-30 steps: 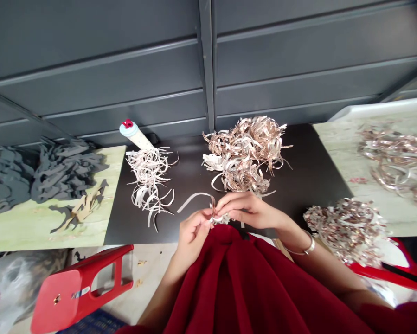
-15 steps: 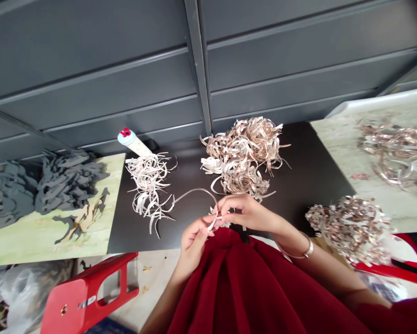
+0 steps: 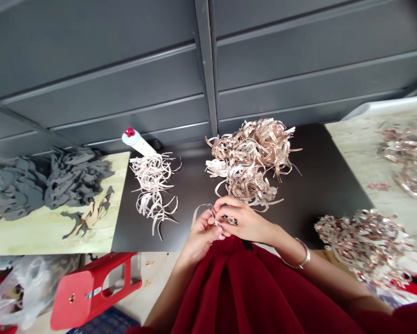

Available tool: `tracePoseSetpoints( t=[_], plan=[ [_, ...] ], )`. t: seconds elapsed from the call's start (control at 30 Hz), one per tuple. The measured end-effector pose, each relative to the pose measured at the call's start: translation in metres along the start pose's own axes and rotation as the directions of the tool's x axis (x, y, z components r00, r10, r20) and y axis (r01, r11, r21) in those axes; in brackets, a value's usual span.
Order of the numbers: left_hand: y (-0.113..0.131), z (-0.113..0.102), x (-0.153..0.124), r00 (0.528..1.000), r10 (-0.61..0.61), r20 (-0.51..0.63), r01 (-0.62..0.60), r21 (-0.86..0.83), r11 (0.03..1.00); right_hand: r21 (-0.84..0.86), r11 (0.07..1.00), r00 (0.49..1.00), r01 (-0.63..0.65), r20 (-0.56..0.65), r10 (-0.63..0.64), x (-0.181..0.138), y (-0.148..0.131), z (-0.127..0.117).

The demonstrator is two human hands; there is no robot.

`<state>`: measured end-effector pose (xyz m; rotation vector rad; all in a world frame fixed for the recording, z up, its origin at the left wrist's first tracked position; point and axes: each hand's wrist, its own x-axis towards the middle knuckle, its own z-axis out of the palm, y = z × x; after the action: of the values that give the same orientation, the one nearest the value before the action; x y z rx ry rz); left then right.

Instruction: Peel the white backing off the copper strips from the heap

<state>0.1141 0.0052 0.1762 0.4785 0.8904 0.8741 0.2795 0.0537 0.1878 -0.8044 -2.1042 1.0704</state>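
Close together at the table's front edge, both hands work on one thin pale strip (image 3: pixel 196 214), which loops out to the left of the fingers. My left hand (image 3: pixel 202 235) pinches the strip, its thumb toward my right fingers. My right hand (image 3: pixel 241 219) has its fingers closed at the same spot; a few pale bits show under its palm. Beyond my hands lies a big tangled pile of shiny rose-gold and white strips (image 3: pixel 253 153). Left of my hands is a looser heap of white curled strips (image 3: pixel 152 174).
A pale cylinder with a red top (image 3: pixel 138 141) leans behind the white heap. Dark grey cut pieces (image 3: pixel 72 176) are piled at the left. A bunch of shiny scraps (image 3: pixel 359 243) hangs over the front edge at right. A red stool (image 3: pixel 93 287) stands below left.
The strip's long loop has been drawn in and is now much shorter. My fingers have come closer together, the right hand curling further over. The view has shifted slightly.
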Motion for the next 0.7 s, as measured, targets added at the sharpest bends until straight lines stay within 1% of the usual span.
tracePoseSetpoints(
  t=[0.1,0.17,0.23,0.3,0.37,0.5,0.57,0.63,0.7],
  plan=[
    [0.003,0.001,0.006,0.996,0.030,-0.079,-0.021,0.119,0.993,-0.001,1.000,1.000,0.014,0.005,-0.014,-0.002,0.004,0.001],
    [0.004,0.004,0.008,0.994,0.030,-0.106,-0.010,0.186,0.982,0.016,1.000,0.999,0.026,0.030,-0.026,-0.002,0.006,0.001],
    [0.005,0.006,0.009,0.992,0.023,-0.121,0.004,0.218,0.976,0.014,1.000,0.999,0.006,0.041,-0.006,-0.003,0.007,0.002],
    [0.003,0.009,0.009,0.991,0.034,-0.129,-0.008,0.203,0.979,-0.003,1.000,0.999,-0.022,0.031,0.022,-0.004,0.008,0.001],
    [0.000,0.011,0.008,0.989,0.057,-0.135,-0.036,0.152,0.988,-0.020,0.999,0.999,-0.026,0.027,0.026,-0.006,0.007,0.001],
    [-0.002,0.017,0.007,0.987,0.053,-0.151,-0.045,0.055,0.997,-0.045,0.998,0.999,0.036,0.004,-0.036,-0.009,0.005,0.003],
    [-0.003,0.019,0.007,0.980,0.078,-0.183,-0.072,0.037,0.997,-0.048,0.998,0.999,0.039,-0.012,-0.039,-0.011,0.003,0.006],
    [-0.004,0.021,0.008,0.969,0.125,-0.213,-0.118,0.043,0.992,-0.043,0.999,1.000,0.015,-0.019,-0.016,-0.013,0.002,0.008],
    [-0.006,0.020,0.008,0.965,0.148,-0.218,-0.140,0.052,0.989,-0.033,0.999,1.000,-0.007,-0.019,0.006,-0.015,0.000,0.011]
  ],
)
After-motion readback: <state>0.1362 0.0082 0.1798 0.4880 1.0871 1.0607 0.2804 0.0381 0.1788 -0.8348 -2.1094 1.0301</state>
